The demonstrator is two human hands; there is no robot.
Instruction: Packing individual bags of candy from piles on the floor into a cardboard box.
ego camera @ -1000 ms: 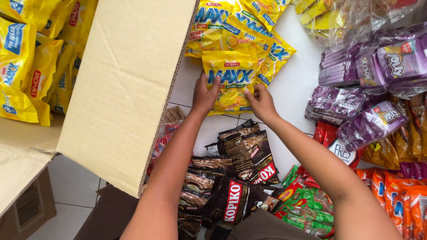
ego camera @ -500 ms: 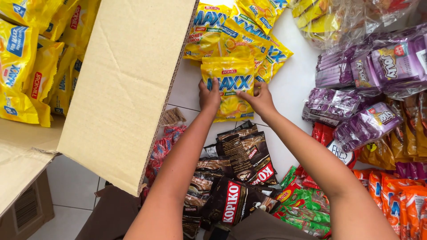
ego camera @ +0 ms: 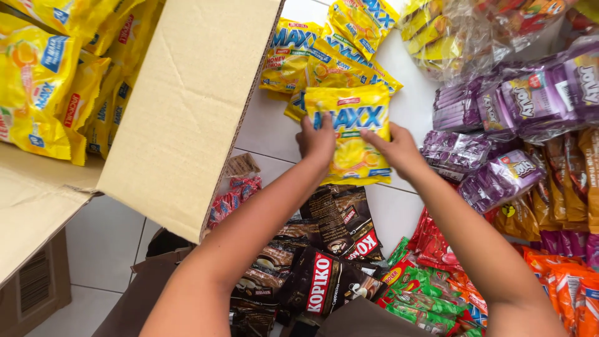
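A bright yellow candy bag (ego camera: 351, 134) (glossy, with a lemon picture) sits at upper centre of the frame, above the white floor (ego camera: 268, 134). The left hand (ego camera: 318, 140) and right hand (ego camera: 399, 150) pinch its side edges, arms stretched forward. Since a second ago, it has shifted slightly toward the yellow pile (ego camera: 324, 50).

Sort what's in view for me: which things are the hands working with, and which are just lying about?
In hand:
left hand and right hand, both gripping one yellow candy bag
yellow bag pile just beyond it

Lying about:
cardboard box
purple packs
dark coffee-candy bags
green packets
orange packets
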